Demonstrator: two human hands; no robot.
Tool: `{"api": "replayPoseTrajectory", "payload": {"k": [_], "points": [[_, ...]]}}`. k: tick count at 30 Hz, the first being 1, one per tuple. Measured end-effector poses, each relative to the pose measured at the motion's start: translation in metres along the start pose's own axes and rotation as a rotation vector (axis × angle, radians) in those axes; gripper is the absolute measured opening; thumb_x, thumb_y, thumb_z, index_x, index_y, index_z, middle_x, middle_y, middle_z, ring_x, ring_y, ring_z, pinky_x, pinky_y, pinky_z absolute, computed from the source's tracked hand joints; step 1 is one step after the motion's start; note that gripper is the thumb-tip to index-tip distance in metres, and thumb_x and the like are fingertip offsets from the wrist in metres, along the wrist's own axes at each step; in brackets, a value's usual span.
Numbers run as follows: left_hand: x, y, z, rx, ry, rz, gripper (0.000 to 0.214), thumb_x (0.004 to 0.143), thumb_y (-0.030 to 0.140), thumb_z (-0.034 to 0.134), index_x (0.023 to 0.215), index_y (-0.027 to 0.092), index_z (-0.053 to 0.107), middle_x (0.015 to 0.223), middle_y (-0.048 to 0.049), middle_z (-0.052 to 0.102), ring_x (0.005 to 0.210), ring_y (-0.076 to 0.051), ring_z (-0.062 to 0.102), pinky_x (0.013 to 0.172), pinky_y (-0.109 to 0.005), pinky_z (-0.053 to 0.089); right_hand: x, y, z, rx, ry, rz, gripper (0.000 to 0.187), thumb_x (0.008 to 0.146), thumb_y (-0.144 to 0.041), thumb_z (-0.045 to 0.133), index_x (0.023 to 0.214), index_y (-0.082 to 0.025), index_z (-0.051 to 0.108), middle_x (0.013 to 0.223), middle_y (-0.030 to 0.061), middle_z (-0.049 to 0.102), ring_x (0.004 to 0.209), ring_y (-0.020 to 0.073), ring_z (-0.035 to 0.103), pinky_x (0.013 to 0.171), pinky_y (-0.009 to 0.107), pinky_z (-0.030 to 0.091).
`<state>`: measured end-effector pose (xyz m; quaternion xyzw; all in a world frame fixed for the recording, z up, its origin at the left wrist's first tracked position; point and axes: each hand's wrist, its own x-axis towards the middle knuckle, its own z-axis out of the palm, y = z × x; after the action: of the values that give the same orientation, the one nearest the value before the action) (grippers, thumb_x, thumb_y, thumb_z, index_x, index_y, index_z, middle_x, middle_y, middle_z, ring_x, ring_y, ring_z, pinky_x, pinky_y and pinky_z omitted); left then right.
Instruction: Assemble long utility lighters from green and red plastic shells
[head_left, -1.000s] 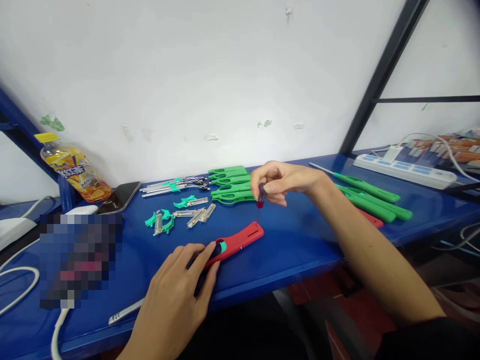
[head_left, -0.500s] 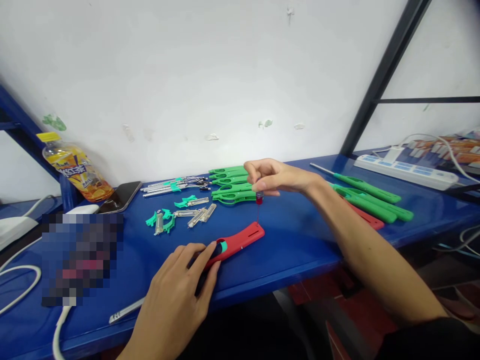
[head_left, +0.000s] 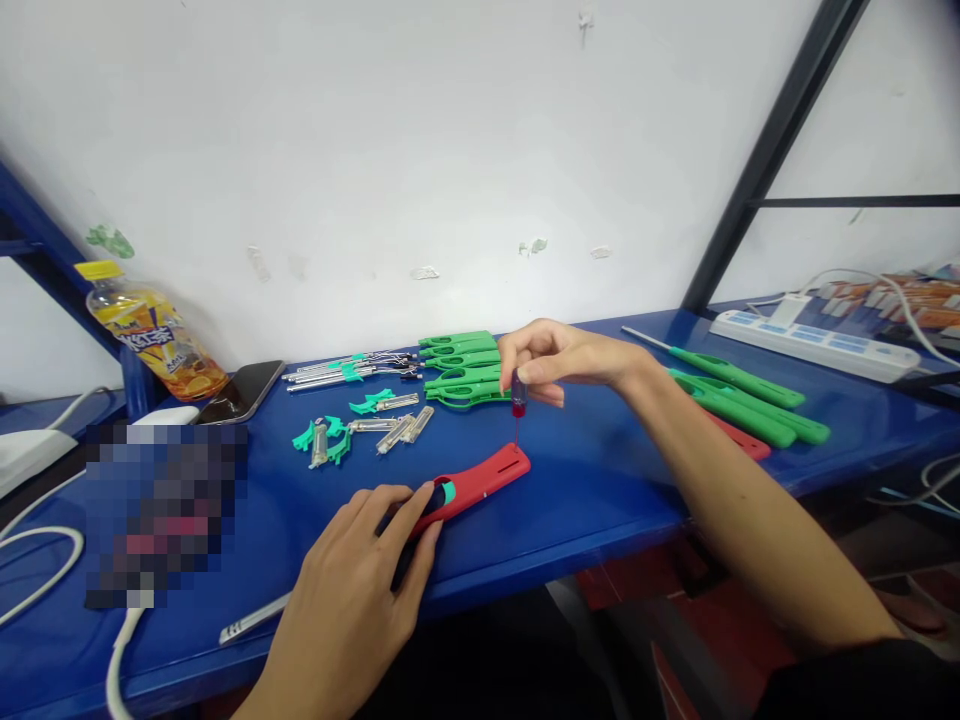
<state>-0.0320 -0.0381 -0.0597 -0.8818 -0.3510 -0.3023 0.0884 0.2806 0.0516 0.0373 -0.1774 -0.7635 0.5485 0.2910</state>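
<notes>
Under my left hand, a long-nosed lighter with a red handle lies on the blue table; my fingers are closed around its dark part near the teal trigger. Its metal tube sticks out to the left below my wrist. Between the thumb and fingers of my right hand is a small screwdriver, held upright. The screwdriver's thin shaft reaches down to the far right end of the red handle. Behind my right hand rest several green lighter handle shells.
Clear fuel tanks, teal triggers and metal tubes with wires lie left of centre. Several green lighters sit at right, near a power strip. A drink bottle and a phone are at left.
My right-hand fingers have shifted and opened a little, so more of the screwdriver's handle shows. My left hand and the red lighter stay put.
</notes>
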Motion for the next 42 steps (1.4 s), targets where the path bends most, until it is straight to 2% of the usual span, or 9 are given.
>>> {"api": "replayPoseTrajectory", "payload": {"k": [5, 9, 11, 16, 21, 30, 33, 39, 42], "points": [[-0.0004, -0.0005, 0.0001, 0.006, -0.007, 0.0, 0.031, 0.109, 0.029, 0.049, 0.136, 0.021, 0.061, 0.118, -0.0104, 0.067, 0.097, -0.028, 0.066, 0.09, -0.049, 0.058, -0.0001, -0.0049, 0.003, 0.029, 0.053, 0.008, 0.038, 0.086, -0.025, 0.086, 0.08, -0.021, 0.049, 0.057, -0.011, 0.059, 0.042, 0.0033, 0.048, 0.041, 0.013, 0.035], [0.0001, -0.0011, 0.0007, 0.002, -0.006, 0.001, 0.032, 0.109, 0.029, 0.049, 0.137, 0.021, 0.061, 0.118, -0.0103, 0.067, 0.097, -0.028, 0.066, 0.089, -0.05, 0.058, 0.0005, -0.0056, 0.0036, -0.032, 0.029, 0.008, 0.021, 0.092, -0.03, 0.08, 0.099, -0.017, 0.066, 0.059, -0.0093, 0.062, 0.041, 0.0042, 0.052, 0.04, 0.014, 0.037], [0.0002, -0.0012, 0.0009, 0.002, -0.004, -0.004, 0.032, 0.109, 0.03, 0.049, 0.136, 0.021, 0.062, 0.117, -0.0099, 0.068, 0.097, -0.028, 0.067, 0.089, -0.049, 0.058, 0.0007, -0.005, 0.0035, -0.061, -0.013, -0.014, 0.022, 0.096, -0.033, 0.077, 0.106, -0.014, 0.073, 0.058, -0.0085, 0.061, 0.042, 0.0046, 0.052, 0.043, 0.015, 0.041], [0.0, -0.0011, 0.0012, 0.01, 0.0, -0.006, 0.031, 0.109, 0.031, 0.048, 0.136, 0.022, 0.062, 0.117, -0.0098, 0.068, 0.097, -0.027, 0.067, 0.09, -0.047, 0.058, 0.0003, -0.0009, 0.0012, -0.01, -0.036, -0.051, 0.043, 0.103, -0.051, 0.063, 0.101, -0.011, 0.079, 0.05, -0.0062, 0.056, 0.044, 0.008, 0.053, 0.051, 0.02, 0.049], [-0.0005, -0.0007, 0.0002, 0.006, -0.002, -0.007, 0.031, 0.109, 0.03, 0.048, 0.135, 0.021, 0.062, 0.117, -0.01, 0.068, 0.098, -0.028, 0.067, 0.09, -0.048, 0.058, -0.0009, -0.0008, -0.0021, -0.044, -0.014, -0.03, 0.035, 0.099, -0.045, 0.072, 0.096, -0.011, 0.079, 0.053, -0.0051, 0.059, 0.044, 0.0064, 0.051, 0.047, 0.017, 0.044], [-0.0003, -0.0014, 0.0018, 0.004, -0.007, -0.006, 0.032, 0.109, 0.031, 0.05, 0.137, 0.021, 0.062, 0.118, -0.0099, 0.068, 0.097, -0.028, 0.067, 0.09, -0.049, 0.058, 0.0042, -0.0014, 0.0047, -0.005, 0.023, -0.028, 0.034, 0.093, -0.039, 0.079, 0.079, -0.02, 0.055, 0.053, -0.0113, 0.053, 0.042, 0.0048, 0.045, 0.044, 0.016, 0.043], [-0.0007, -0.0016, 0.0019, 0.0, -0.002, -0.002, 0.032, 0.108, 0.03, 0.05, 0.137, 0.021, 0.061, 0.118, -0.0099, 0.067, 0.098, -0.028, 0.067, 0.091, -0.048, 0.057, 0.0033, -0.0001, 0.0032, -0.014, 0.038, -0.031, 0.036, 0.091, -0.039, 0.082, 0.079, -0.02, 0.054, 0.051, -0.0111, 0.054, 0.041, 0.0051, 0.046, 0.043, 0.016, 0.042], [-0.0001, -0.0009, 0.0007, 0.0, -0.008, -0.004, 0.03, 0.108, 0.028, 0.049, 0.135, 0.02, 0.062, 0.117, -0.0099, 0.067, 0.098, -0.028, 0.066, 0.089, -0.048, 0.056, 0.0006, -0.0014, -0.0042, -0.056, 0.227, -0.131, 0.034, 0.094, -0.049, 0.077, 0.09, -0.017, 0.066, 0.054, -0.0094, 0.056, 0.043, 0.0048, 0.048, 0.043, 0.016, 0.039], [0.0003, -0.0006, 0.0003, -0.011, -0.016, -0.012, 0.03, 0.108, 0.028, 0.049, 0.134, 0.019, 0.061, 0.116, -0.0096, 0.067, 0.098, -0.028, 0.066, 0.089, -0.048, 0.056, 0.0013, -0.0046, -0.0031, -0.18, 0.339, -0.04, 0.032, 0.096, -0.048, 0.075, 0.091, -0.017, 0.067, 0.056, -0.0066, 0.061, 0.046, 0.0068, 0.055, 0.045, 0.018, 0.04]]}}
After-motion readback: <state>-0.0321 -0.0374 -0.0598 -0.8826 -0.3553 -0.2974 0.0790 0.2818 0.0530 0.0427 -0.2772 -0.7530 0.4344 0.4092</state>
